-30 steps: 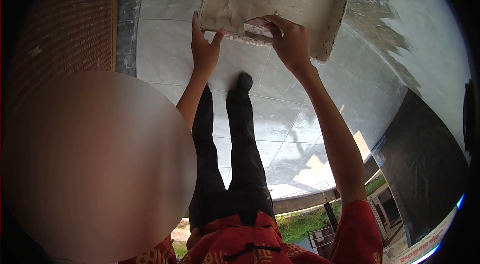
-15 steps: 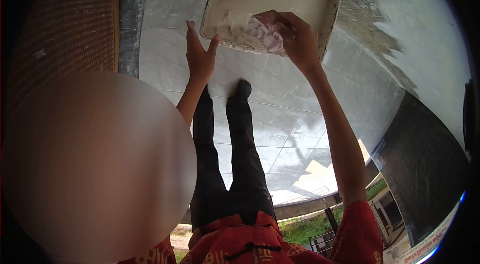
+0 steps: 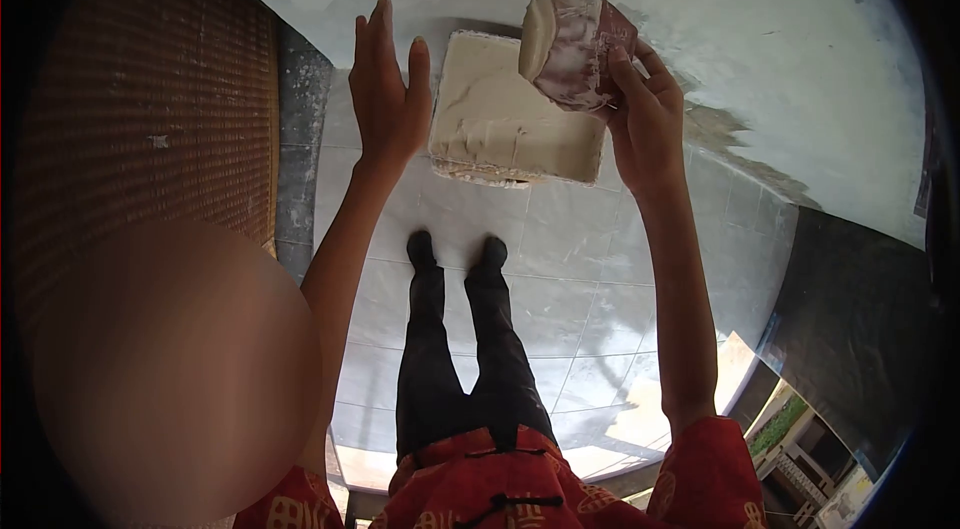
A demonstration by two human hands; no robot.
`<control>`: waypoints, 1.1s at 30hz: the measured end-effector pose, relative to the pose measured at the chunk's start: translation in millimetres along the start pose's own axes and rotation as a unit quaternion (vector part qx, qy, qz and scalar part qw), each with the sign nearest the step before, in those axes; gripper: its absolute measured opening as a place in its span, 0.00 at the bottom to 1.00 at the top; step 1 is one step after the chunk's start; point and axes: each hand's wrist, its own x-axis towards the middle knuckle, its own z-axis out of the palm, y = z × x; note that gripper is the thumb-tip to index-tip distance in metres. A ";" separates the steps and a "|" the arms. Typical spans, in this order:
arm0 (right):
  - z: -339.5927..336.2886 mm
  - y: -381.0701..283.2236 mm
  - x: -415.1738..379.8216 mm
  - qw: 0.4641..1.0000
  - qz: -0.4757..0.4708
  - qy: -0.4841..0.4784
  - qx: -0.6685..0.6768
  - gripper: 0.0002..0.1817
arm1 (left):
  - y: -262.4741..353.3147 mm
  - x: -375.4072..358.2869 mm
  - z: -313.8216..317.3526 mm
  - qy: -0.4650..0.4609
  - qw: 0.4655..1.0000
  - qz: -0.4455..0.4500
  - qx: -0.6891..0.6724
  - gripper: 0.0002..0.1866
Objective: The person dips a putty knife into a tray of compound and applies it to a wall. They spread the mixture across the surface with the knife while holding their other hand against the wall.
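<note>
My right hand (image 3: 645,119) grips a flat reddish scraper (image 3: 585,51), smeared with pale paste and carrying a thick ridge of it along its left edge. The scraper is raised and overlaps the upper right of a rectangular tray (image 3: 480,119) filled with the same cream paste. Left of the tray, my left hand (image 3: 388,94) is held up with its fingers stretched, holding nothing.
A pale wall (image 3: 790,59) with a grey unpainted patch rises above and to the right. A brown woven panel (image 3: 170,109) stands at the left. Grey floor tiles (image 3: 560,279) lie below, and a dark panel (image 3: 850,319) is at the right.
My right hand has lifted the scraper out of the tray, now with paste on its edge. My left hand has risen. The tray appears lower and smaller, and more wall shows.
</note>
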 end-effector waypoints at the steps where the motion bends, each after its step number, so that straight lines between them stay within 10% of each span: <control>1: 2.5 -16.7 -2.7 1.000 -0.018 -0.005 -0.001 0.19 | 10.2 12.5 -8.8 0.013 0.999 0.032 0.005 0.32; 33: -8.0 -422.5 -5.2 0.898 -0.415 -0.015 0.144 0.14 | 366.4 305.4 -170.9 0.289 0.858 0.425 0.025 0.30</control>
